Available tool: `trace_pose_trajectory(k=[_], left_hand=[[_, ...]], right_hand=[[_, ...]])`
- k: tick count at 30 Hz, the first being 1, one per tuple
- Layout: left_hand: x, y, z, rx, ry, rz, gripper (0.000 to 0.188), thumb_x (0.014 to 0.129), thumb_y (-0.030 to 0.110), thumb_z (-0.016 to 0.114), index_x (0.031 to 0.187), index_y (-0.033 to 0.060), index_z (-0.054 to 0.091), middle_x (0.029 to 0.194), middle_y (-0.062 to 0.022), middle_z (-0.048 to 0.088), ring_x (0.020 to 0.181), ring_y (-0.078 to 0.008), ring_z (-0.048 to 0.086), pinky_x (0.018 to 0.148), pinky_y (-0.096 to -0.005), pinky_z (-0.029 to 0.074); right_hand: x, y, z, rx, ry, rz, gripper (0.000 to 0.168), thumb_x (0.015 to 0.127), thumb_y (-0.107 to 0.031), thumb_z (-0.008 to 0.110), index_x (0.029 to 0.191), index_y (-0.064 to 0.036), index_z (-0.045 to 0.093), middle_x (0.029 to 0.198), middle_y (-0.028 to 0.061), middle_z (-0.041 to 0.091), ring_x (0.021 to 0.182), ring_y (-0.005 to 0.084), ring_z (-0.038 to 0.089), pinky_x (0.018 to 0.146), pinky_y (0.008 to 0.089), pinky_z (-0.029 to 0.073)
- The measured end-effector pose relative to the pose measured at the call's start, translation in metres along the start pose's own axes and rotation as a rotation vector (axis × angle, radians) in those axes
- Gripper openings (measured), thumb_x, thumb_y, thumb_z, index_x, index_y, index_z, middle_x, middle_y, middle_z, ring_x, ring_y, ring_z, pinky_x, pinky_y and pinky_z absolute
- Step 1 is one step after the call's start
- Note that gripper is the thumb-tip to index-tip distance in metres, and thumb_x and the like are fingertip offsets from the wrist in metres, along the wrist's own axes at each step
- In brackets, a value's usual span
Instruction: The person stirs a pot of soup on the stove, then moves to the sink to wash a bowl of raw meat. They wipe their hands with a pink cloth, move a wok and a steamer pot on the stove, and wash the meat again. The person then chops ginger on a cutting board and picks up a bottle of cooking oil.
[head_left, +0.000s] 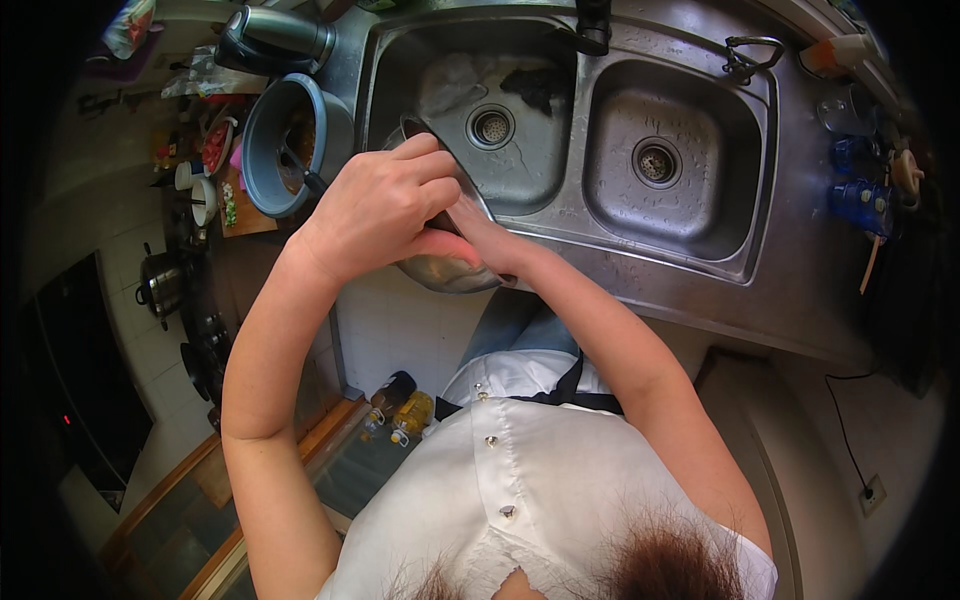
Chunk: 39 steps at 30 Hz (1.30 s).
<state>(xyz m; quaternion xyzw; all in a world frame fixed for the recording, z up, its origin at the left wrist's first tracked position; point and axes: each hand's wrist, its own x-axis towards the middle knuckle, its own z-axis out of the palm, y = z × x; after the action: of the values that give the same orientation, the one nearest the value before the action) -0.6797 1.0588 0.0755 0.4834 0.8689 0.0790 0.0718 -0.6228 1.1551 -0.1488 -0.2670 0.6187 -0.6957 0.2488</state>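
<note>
A shiny metal bowl or pot (450, 276) is tilted on its side over the near left corner of the sink. My left hand (397, 187) reaches across its top, fingers curled over something dark at the upper side, the thumb pointing right. From the right, my right hand (480, 221) goes in at the vessel's rim, with its fingers hidden behind my left hand and the metal. What the right fingers hold or touch cannot be seen. Beyond the vessel lies the left sink basin (525, 176), holding a clear plastic bag (450, 82) and a dark wet clump (536, 88).
A blue-grey pot (259, 176) with a ladle and brown contents stands left, beside an electric kettle (277, 41). Chopped food lies on a cutting board (251, 214). The faucet (592, 30) overhangs the basins. Blue cups (862, 199) stand right. Oil bottles (412, 416) sit below.
</note>
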Motion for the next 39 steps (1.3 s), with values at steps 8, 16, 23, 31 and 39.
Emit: trace_pose_trajectory(k=[8, 16, 23, 31, 39], left_hand=[[0.002, 0.0, 0.004, 0.018, 0.032, 0.028, 0.054, 0.063, 0.054, 0.075, 0.067, 0.006, 0.051, 0.075, -0.0032, 0.053, 0.074, -0.0221, 0.054, 0.056, -0.0324, 0.049], [0.0, 0.003, 0.007, 0.08, 0.102, 0.097, 0.047, 0.066, 0.049, 0.074, 0.069, 0.0072, 0.054, 0.074, -0.0018, 0.052, 0.075, -0.0191, 0.055, 0.054, -0.0287, 0.05], [0.001, 0.006, 0.006, 0.105, 0.14, 0.133, 0.047, 0.067, 0.05, 0.074, 0.067, 0.0078, 0.053, 0.074, -0.0017, 0.05, 0.074, -0.0177, 0.055, 0.054, -0.0264, 0.05], [-0.013, 0.011, 0.019, 0.06, 0.194, 0.041, 0.051, 0.065, 0.05, 0.077, 0.066, 0.0059, 0.051, 0.07, -0.0039, 0.049, 0.069, -0.0217, 0.052, 0.053, -0.0301, 0.047], [-0.089, 0.064, 0.027, -0.127, 0.171, -0.341, 0.041, 0.058, 0.023, 0.087, 0.078, 0.0038, 0.057, 0.085, -0.009, 0.056, 0.083, -0.0292, 0.058, 0.066, -0.0371, 0.052]], right_hand=[[-0.006, -0.012, -0.002, -0.104, -0.078, 0.033, 0.069, 0.099, -0.028, 0.047, 0.153, 0.0, 0.016, 0.161, 0.0263, 0.008, 0.149, 0.0461, 0.007, 0.122, 0.0518, 0.012], [-0.009, -0.023, -0.002, -0.086, -0.085, 0.053, 0.066, 0.103, -0.033, 0.038, 0.153, 0.002, 0.016, 0.162, 0.0252, 0.007, 0.149, 0.0453, 0.006, 0.122, 0.0507, 0.01], [-0.01, -0.018, -0.004, -0.309, -0.095, -0.019, 0.066, 0.104, -0.035, 0.033, 0.155, 0.002, 0.013, 0.162, 0.0245, 0.007, 0.15, 0.0431, 0.004, 0.122, 0.0499, 0.009], [-0.01, 0.008, 0.0, -0.46, -0.196, -0.057, 0.066, 0.103, -0.039, 0.035, 0.154, 0.001, 0.019, 0.162, 0.0246, 0.01, 0.15, 0.0426, 0.006, 0.122, 0.0487, 0.011], [-0.028, -0.022, -0.032, -0.911, -0.279, 0.039, 0.075, 0.099, -0.053, 0.041, 0.149, 0.001, 0.033, 0.159, 0.0241, 0.022, 0.15, 0.041, 0.013, 0.122, 0.047, 0.012]])
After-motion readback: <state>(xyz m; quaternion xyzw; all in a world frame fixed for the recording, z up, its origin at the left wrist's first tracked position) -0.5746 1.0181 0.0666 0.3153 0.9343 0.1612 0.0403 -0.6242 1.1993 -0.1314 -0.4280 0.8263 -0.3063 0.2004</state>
